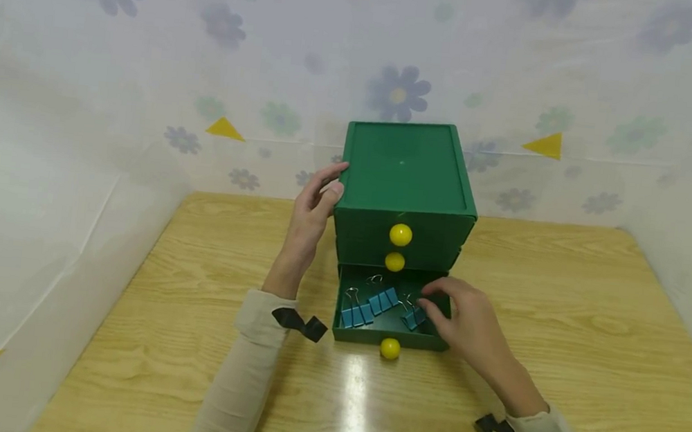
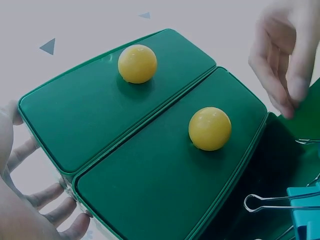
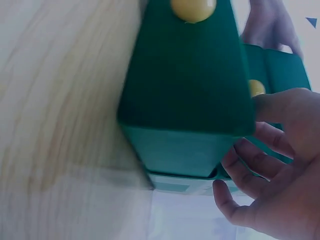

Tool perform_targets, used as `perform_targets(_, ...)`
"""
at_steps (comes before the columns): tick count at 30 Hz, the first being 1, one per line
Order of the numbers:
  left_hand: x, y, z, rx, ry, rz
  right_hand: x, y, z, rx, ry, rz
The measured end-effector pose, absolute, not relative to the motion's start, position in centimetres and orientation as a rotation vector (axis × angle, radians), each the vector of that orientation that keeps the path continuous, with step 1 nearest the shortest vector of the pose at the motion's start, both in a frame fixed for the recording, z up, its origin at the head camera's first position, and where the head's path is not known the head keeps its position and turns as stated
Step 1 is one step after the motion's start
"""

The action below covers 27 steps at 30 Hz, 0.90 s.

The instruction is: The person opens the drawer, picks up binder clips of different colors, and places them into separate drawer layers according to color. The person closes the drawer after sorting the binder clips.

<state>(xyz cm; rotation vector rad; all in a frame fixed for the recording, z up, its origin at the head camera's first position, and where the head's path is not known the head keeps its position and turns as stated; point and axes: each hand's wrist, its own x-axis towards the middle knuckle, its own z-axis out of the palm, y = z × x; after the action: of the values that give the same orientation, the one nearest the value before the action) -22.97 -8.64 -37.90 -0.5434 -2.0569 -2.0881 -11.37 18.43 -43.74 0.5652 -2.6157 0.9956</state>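
A green drawer box (image 1: 410,166) with yellow round knobs has its bottom drawer (image 1: 359,337) pulled out. Inside that drawer lie several blue binder clips (image 1: 383,302) with silver wire handles. My left hand (image 1: 311,216) rests against the box's left side, its fingers spread along the wall in the left wrist view. Over the right end of the drawer is my right hand (image 1: 467,321), thumb and forefinger bent and apart beside a binder clip (image 1: 414,318). No clip shows between its fingers in the left wrist view, where the hand (image 2: 285,55) is blurred.
The box stands on a wood-grain table (image 1: 208,286), near its back edge. Behind hangs a pale flowered sheet (image 1: 312,46) with yellow triangles on it. The two upper drawers (image 2: 100,115) are closed. A yellow knob (image 1: 390,349) sticks out from the bottom drawer's front.
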Motion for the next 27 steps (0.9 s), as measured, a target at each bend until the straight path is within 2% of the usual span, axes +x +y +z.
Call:
perform_targets(14,-23.1,-8.7,-38.0,-0.564,-2.03,-2.101,-8.0,18.2,-42.3,0.604,-2.553,1.163)
perform_targets(27,-23.2,-8.5,-37.9,-0.557,-2.041,-2.093,-5.2,17.1,-44.3,0.717,-2.642,1.408)
